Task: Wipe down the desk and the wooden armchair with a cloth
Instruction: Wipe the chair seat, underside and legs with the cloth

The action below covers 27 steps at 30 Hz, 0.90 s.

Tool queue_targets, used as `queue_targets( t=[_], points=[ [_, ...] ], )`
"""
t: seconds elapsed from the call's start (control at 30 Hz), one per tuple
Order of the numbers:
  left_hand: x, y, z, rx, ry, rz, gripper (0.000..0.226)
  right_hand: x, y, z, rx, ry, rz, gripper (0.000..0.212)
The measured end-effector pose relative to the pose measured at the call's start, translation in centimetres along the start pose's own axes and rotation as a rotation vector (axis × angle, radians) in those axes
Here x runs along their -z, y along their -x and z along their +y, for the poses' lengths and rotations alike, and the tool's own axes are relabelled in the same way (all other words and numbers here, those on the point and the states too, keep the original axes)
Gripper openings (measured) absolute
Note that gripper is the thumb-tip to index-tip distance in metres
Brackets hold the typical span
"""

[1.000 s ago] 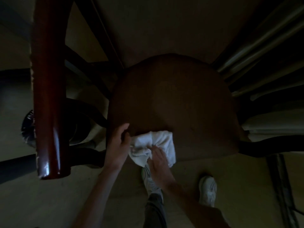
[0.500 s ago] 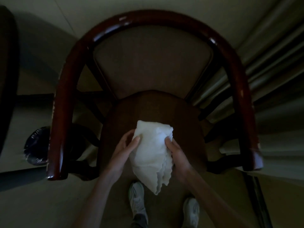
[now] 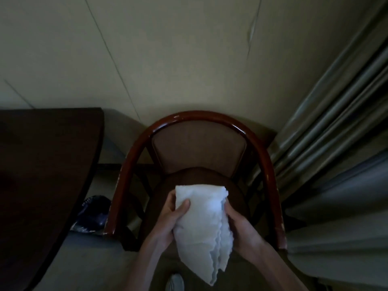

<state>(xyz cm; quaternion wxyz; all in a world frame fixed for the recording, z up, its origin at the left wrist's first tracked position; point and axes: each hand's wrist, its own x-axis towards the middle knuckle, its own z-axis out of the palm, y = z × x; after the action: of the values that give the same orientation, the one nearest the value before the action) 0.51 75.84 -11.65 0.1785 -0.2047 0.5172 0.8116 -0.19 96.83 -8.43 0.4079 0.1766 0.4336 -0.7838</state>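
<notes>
The cloth (image 3: 201,225) is white and soft-looking, folded into several layers whose wavy, frayed edges show along its right side and at the loose lower corner that hangs down toward the floor. It is held up in the air between both hands, above the front of the armchair's seat and not touching it. The left hand (image 3: 170,217) is closed on the cloth's left edge, thumb pressed across the front face and the other fingers wrapped behind. The right hand (image 3: 237,223) grips the right edge, its fingers curled around the layered side with the palm turned inward. Just beyond the hands is the armchair (image 3: 270,175), with a glossy red-brown curved wooden rail running round from arm to arm, a padded brown back panel and a dark rounded seat. To the left of the left hand stands the dark desk (image 3: 42,164), and between it and the chair a dark bin with a shiny liner (image 3: 92,215) sits on the floor. To the right of the right hand hang pale pleated curtains (image 3: 336,122). Below the hands the tip of a light shoe (image 3: 174,282) shows.
</notes>
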Motion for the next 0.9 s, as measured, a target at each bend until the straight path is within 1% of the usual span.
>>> queue_targets(
  t=[0.07,0.1,0.17,0.23,0.27,0.3,0.33,0.4,0.43,0.5,0.57,0.67,0.73,0.8,0.83,0.87,0.9],
  points=[
    [-2.1,1.7,0.1,-0.028,-0.107,0.044,0.064,0.2,1.6,-0.2,0.076,0.102,0.004,0.044],
    [-3.0,2.4,0.1,-0.052,-0.190,0.092,0.064,0.2,2.4,-0.3,0.133,0.144,0.020,0.041],
    [-4.8,3.5,0.2,-0.145,-0.337,0.190,0.064,0.1,3.6,-0.8,0.205,0.163,0.054,0.036],
    [-6.4,4.3,0.0,-0.268,-0.456,0.252,0.049,0.0,4.2,-1.4,0.251,0.187,0.093,0.034],
    [-7.1,4.8,-0.1,-0.297,-0.518,0.269,0.041,-0.1,4.5,-1.5,0.278,0.206,0.115,0.035],
    [-7.7,5.3,-0.3,-0.307,-0.560,0.257,0.039,-0.3,4.6,-1.5,0.301,0.220,0.127,0.035],
    [-8.4,5.8,-0.5,-0.283,-0.551,0.207,0.045,-0.7,4.6,-1.5,0.315,0.228,0.134,0.035],
    [-9.3,6.2,-1.1,-0.154,-0.459,0.057,0.068,-1.6,4.7,-1.2,0.332,0.275,0.136,0.034],
    [-9.5,6.2,-1.4,-0.118,-0.440,0.010,0.077,-2.0,4.7,-0.9,0.330,0.302,0.139,0.035],
    [-9.3,6.2,-1.9,-0.139,-0.431,0.002,0.080,-2.2,4.7,-0.4,0.320,0.323,0.129,0.035],
    [-8.2,6.5,-1.9,-0.173,-0.388,0.055,0.068,-1.7,4.9,0.1,0.328,0.291,0.123,0.032],
    [-5.9,7.2,-1.6,-0.195,-0.416,0.138,0.033,-1.0,5.3,0.4,0.312,0.258,0.126,0.032],
    [-4.8,7.4,-1.2,-0.178,-0.418,0.180,0.019,-0.9,5.3,0.2,0.305,0.265,0.168,0.033],
    [-4.4,7.5,-0.9,-0.136,-0.361,0.216,0.014,-0.5,5.4,0.2,0.288,0.216,0.201,0.036],
    [-4.1,7.6,-0.6,-0.109,-0.303,0.215,0.016,0.3,6.0,0.2,0.287,0.199,0.216,0.040],
    [-3.9,7.7,-0.2,-0.081,-0.235,0.207,0.023,0.4,5.9,0.3,0.296,0.198,0.227,0.047],
    [-3.5,7.8,0.3,-0.059,-0.163,0.201,0.030,-0.6,6.0,0.4,0.287,0.194,0.322,0.058]
  ],
)
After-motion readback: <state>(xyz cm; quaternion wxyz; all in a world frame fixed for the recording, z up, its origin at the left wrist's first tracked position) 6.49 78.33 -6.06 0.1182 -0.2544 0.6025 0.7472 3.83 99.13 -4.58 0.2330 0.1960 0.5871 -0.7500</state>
